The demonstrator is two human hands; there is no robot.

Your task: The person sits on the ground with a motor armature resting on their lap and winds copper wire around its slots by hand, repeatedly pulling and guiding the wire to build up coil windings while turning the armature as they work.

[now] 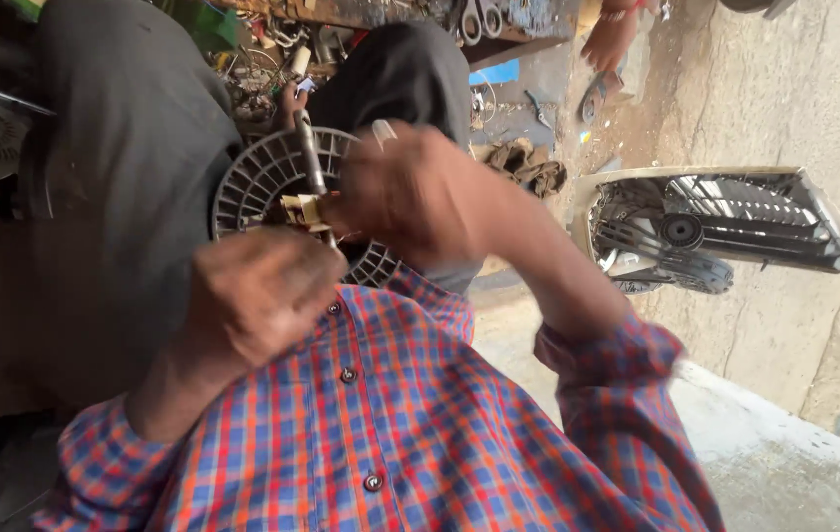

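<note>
No boxes, packets, labels, signs or screens can be seen clearly anywhere here; the small bright blue and green bits at the top are too blurry to tell.

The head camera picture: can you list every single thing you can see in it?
Round slotted disc: one, grey-white, on the lap behind the hands.
Thin metal rod: one, grey, standing up across the disc.
Small tan part: one, between the two hands; blurred, kind unclear.
Fan housing: one, cream shell with dark insides, lying on the floor at right.
Scissors: one pair, pale handles, top centre.
Scrap clutter: many bits, mixed colours, top.
Concrete floor: grey, at right.
Dark trousers: grey, the knees at left and centre.
Checked shirt: red and blue, at the bottom.
Left hand: closed around something by the tan part.
Right hand: blurred, gripping at the tan part.
</note>
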